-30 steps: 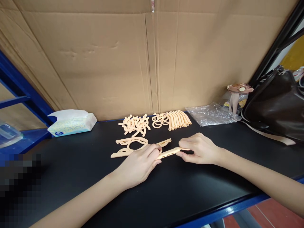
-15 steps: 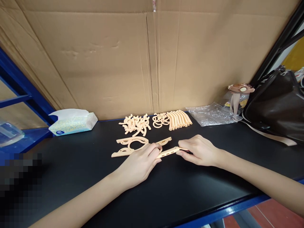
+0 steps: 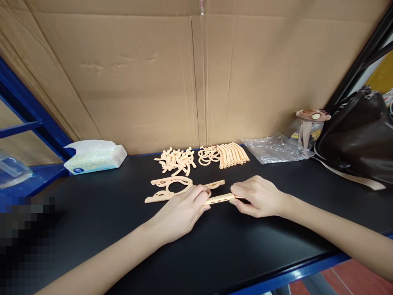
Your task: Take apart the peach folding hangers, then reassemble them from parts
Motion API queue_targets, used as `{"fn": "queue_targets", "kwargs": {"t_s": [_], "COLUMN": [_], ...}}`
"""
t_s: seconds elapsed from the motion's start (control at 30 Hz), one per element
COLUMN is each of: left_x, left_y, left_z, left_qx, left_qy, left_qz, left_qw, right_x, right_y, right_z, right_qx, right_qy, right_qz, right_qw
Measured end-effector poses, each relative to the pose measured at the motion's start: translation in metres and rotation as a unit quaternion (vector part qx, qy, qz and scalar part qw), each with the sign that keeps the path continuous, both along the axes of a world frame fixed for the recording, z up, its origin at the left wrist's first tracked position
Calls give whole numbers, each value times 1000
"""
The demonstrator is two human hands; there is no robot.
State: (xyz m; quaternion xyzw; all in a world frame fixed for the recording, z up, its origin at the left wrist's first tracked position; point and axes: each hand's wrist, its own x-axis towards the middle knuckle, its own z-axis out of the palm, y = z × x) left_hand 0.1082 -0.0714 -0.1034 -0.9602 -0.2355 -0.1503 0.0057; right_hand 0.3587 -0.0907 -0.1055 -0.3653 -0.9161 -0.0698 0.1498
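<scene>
Both hands are busy here! The left hand has its grip closed around one end of a pale-beige, straight plastic bar with a line of small slots, thumb below, fingers above. Over at the opposite end, the right hand has a narrow grip too, thumb and fingers pinching a thin beige piece at the tip. So the bar spans the gap between the two grips, tilting slightly up towards the right one.

Just beyond the left grip lies a flat beige plastic frame with a rounded opening, partly covered by that hand. A slim beige plastic arm pokes out behind the bar, beyond the space between the grips; whether it joins the frame, the left hand hides.

Farther off, straight past the left grip, there's a tangled heap of small curved beige plastic pieces. Beyond the bar sits a cluster of beige plastic loops, and right beside it, a neat row of curved beige tubes, all on the smooth black counter.

Beyond the right grip, off to its right, a crinkled clear plastic bag; well left of the left grip, a pale patterned tissue pack.
</scene>
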Motion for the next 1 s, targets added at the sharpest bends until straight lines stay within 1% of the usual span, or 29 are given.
{"fn": "queue_targets", "kwargs": {"t_s": [0.1,0.2,0.3,0.47,0.63,0.8,0.93,1.0], "left_x": [1,2,2,0,-1,0,0,0], "left_y": [1,1,0,1,1,1,3,4], "left_z": [0,1,0,-4,-2,-2,-4,-4], "left_qx": [11,19,4,-13,-38,-40,-19,-18], "left_qy": [0,-3,-2,-5,-2,3,9,18], "left_qz": [-9,5,18,22,37,38,38,34], "left_qw": [1000,1000,1000,1000,999,998,999,999], "right_x": [2,2,2,5,10,14,19,22], "right_y": [1,1,-1,-3,-7,-13,-13,-12], "right_z": [5,13,21,31,35,38,38,37], "right_qx": [1,-51,-108,-124,-192,-190,-218,-230], "right_qy": [0,1,12,20,0,-5,5,11], "right_qz": [11,8,-1,8,1,-25,-74,-80], "right_qw": [1000,999,994,992,981,982,973,970]}}
